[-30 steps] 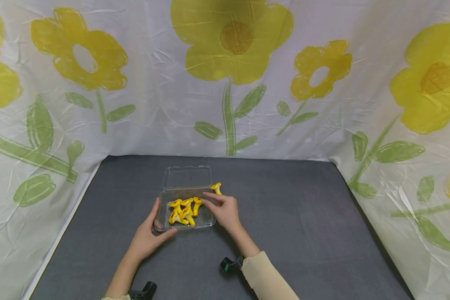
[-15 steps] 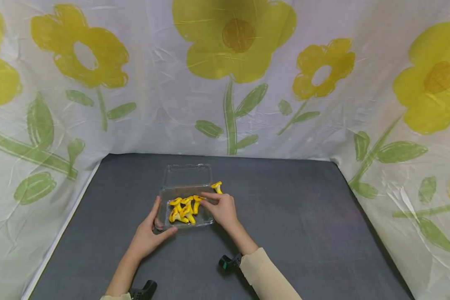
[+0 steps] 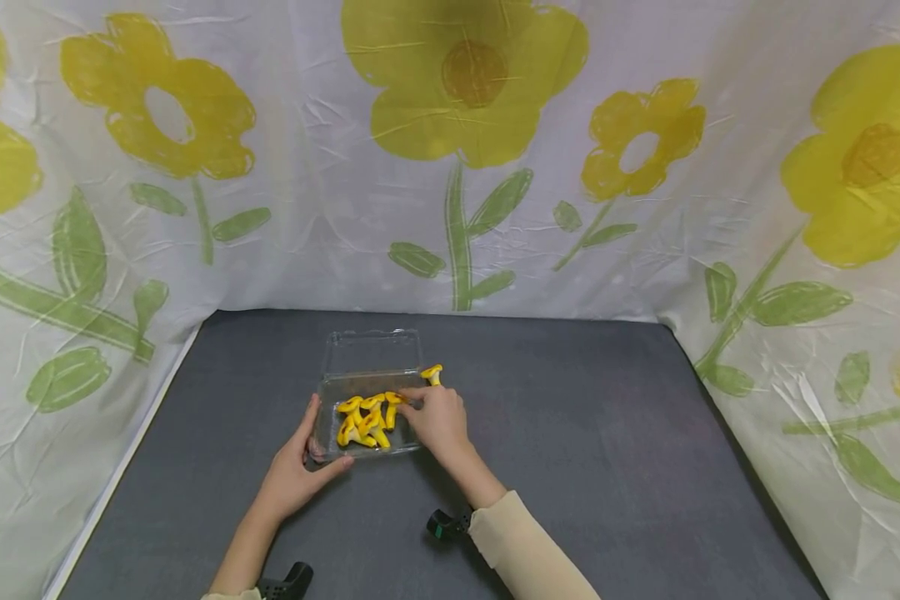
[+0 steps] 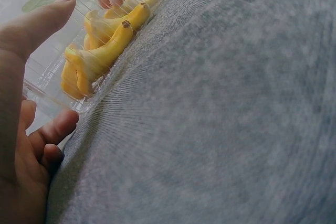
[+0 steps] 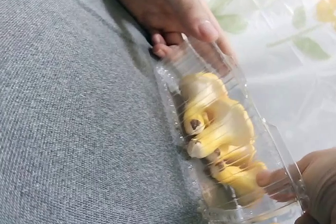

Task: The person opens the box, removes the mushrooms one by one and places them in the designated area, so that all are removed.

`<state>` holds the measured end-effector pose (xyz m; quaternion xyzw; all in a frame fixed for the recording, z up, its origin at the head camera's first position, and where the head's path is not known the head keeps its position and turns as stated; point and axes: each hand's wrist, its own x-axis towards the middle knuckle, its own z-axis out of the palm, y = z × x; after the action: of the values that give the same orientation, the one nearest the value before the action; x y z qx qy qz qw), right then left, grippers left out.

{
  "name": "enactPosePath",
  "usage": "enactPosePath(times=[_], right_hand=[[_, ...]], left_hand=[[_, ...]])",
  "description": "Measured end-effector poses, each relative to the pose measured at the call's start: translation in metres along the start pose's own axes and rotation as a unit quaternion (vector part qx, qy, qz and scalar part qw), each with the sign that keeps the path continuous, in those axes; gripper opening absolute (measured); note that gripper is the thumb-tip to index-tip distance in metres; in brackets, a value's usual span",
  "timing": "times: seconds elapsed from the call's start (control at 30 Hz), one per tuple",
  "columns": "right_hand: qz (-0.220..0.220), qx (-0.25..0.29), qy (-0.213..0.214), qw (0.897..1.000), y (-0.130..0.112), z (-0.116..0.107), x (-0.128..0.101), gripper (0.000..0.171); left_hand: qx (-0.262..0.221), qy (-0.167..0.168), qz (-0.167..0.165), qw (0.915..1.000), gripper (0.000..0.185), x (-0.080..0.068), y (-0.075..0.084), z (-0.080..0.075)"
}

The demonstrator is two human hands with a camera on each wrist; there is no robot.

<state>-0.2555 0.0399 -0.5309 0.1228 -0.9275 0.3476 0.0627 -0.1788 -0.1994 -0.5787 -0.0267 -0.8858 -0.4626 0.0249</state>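
A clear plastic hinged box [image 3: 326, 383] lies on the dark table with several yellow chanterelle-like mushrooms [image 3: 360, 431] inside. My left hand [image 3: 288, 479] holds its left end, thumb along the near side and fingers round the corner. Over the right wall reaches my right hand [image 3: 442, 423], its thumb and fingertips pinching the cap of the rightmost mushroom [image 3: 391, 415]. In the right wrist view the right thumb presses against a mushroom [image 5: 244, 179] through the box's far end. One more mushroom [image 3: 432, 374] lies outside the box, just beyond the right hand, its lower stem hidden.
The box's transparent lid [image 3: 371, 353] is folded back behind it. Grey cloth covers the table [image 3: 607, 433]. A flower-printed white curtain [image 3: 307, 250] closes off the back and both sides. Black wrist devices [image 3: 447, 525] sit on both forearms.
My right hand has shifted slightly left and its fingers have closed in on the rightmost mushroom. The left hand and the box stay nearly where they were.
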Motion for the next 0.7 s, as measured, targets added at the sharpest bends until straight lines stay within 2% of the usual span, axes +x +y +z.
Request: enactPosePath(times=[0.2, 0.43, 0.7], right_hand=[[-0.004, -0.054, 0.013, 0.998, -0.005, 0.001, 0.0, 0.022], [-0.007, -0.144, 0.016, 0.989, -0.013, 0.003, 0.001, 0.016], [0.007, -0.16, 0.022, 0.987, -0.017, 0.007, 0.002, 0.014]], left_hand=[[0.002, -0.001, 0.003, 1.0, 0.117, 0.0, 0.0, 0.0], [0.002, -0.002, 0.002, 1.0, 0.117, 0.001, 0.001, -0.001], [0.003, -0.005, -0.002, 1.0, 0.117, 0.0, 0.004, -0.003]])
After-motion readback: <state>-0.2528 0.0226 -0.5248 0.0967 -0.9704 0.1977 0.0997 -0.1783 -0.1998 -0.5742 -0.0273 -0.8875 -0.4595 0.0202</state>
